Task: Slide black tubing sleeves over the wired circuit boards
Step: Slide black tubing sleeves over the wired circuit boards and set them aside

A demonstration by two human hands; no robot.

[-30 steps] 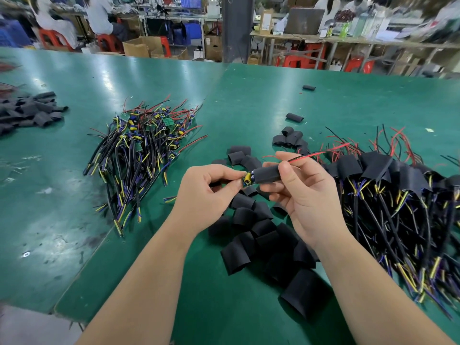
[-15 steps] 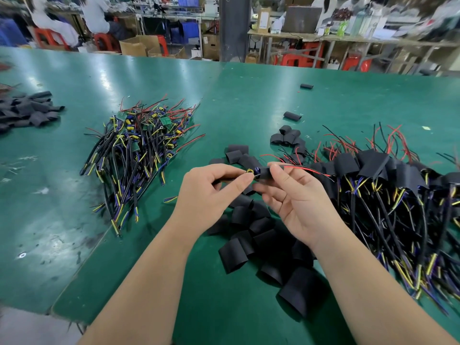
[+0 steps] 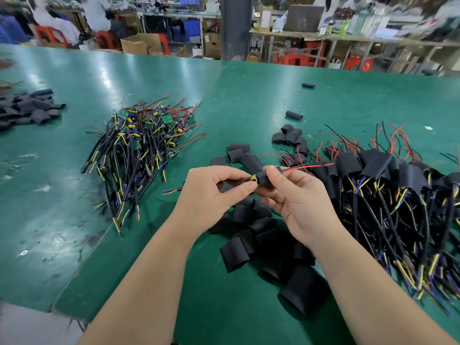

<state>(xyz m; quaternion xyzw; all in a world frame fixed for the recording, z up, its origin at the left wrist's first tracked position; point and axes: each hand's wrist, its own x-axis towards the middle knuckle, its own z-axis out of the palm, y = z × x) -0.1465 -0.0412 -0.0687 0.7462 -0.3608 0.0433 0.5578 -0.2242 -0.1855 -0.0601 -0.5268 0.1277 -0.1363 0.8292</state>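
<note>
My left hand pinches the wire end of a circuit board, whose yellow coil shows between thumb and forefinger. My right hand grips a black sleeve that sits over the board, with a red wire coming out of its far end. Loose black sleeves lie heaped under my hands. A pile of bare wired boards lies to the left. Boards with sleeves on them are heaped to the right.
The green table runs far back, its front edge near at lower left. Another heap of black sleeves lies at the far left. Two stray sleeves lie beyond the piles. Seated people, benches and red stools stand behind.
The sleeve was slid along the board between my hands; my hands closed together half a second ago and have drawn slightly apart, with the yellow coil showing at the sleeve's left end.
</note>
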